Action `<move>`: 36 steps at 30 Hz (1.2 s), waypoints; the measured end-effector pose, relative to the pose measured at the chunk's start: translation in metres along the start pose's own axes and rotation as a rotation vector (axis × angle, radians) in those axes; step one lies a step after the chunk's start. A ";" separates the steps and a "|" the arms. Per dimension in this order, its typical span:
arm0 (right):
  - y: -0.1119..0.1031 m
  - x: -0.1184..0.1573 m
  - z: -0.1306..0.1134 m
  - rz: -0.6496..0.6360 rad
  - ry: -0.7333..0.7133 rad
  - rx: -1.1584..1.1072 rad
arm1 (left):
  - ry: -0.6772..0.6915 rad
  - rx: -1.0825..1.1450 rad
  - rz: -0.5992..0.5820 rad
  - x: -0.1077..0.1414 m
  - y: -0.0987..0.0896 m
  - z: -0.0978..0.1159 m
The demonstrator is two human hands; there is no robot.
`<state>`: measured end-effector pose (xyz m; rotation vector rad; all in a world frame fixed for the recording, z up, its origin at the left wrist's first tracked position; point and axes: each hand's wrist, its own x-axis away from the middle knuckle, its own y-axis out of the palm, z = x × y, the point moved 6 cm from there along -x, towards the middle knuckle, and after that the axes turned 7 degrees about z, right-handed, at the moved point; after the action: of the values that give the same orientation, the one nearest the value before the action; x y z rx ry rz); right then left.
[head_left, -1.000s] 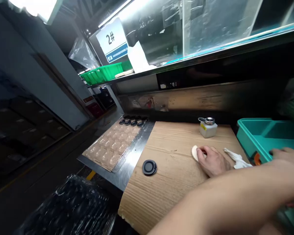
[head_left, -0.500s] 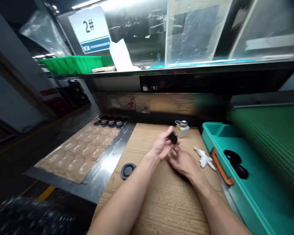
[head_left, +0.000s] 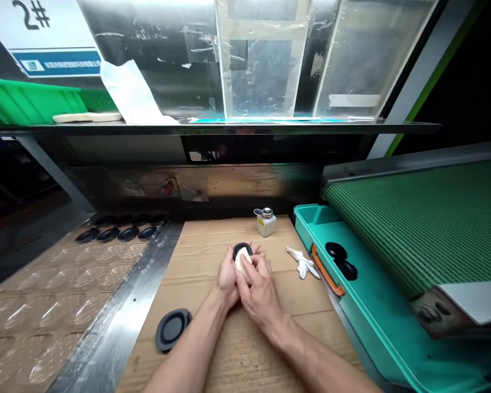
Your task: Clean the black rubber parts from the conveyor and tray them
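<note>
White sign (head_left: 41, 27) mounted above shelf (head_left: 229, 128): large black "2#". Blue band (head_left: 56, 61) below it: small white print, illegible. Small dispensing bottle (head_left: 265, 225): yellow label, print too small to read.

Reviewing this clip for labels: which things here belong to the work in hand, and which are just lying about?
In the work:
left hand
right hand
held black ring
cream pad

Lying about:
loose black ring
dispensing bottle
white cloth
teal tray

Lower part of the black ring (head_left: 243, 249) hidden behind 2 hands (head_left: 256, 286)
</note>
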<state>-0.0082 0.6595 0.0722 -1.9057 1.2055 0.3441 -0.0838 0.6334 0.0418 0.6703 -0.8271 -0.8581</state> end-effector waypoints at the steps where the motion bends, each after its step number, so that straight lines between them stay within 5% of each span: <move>1: 0.000 -0.001 -0.002 -0.012 -0.028 0.027 | -0.021 0.013 0.009 0.000 -0.002 0.002; 14: -0.003 -0.010 -0.002 -0.057 -0.069 0.130 | -0.086 -0.017 0.149 -0.004 -0.011 0.003; 28: -0.003 -0.005 -0.007 -0.134 -0.087 0.165 | -0.081 -0.085 0.113 -0.004 -0.013 0.005; 33: -0.019 -0.028 0.037 0.023 0.154 0.139 | -0.047 -0.147 0.094 -0.002 -0.010 0.004; 36: -0.027 -0.033 0.065 0.006 0.321 0.052 | -0.040 -0.152 0.120 -0.004 -0.012 0.003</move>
<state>0.0107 0.7344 0.0659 -1.9620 1.4129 0.0081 -0.0921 0.6306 0.0328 0.4669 -0.8204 -0.8188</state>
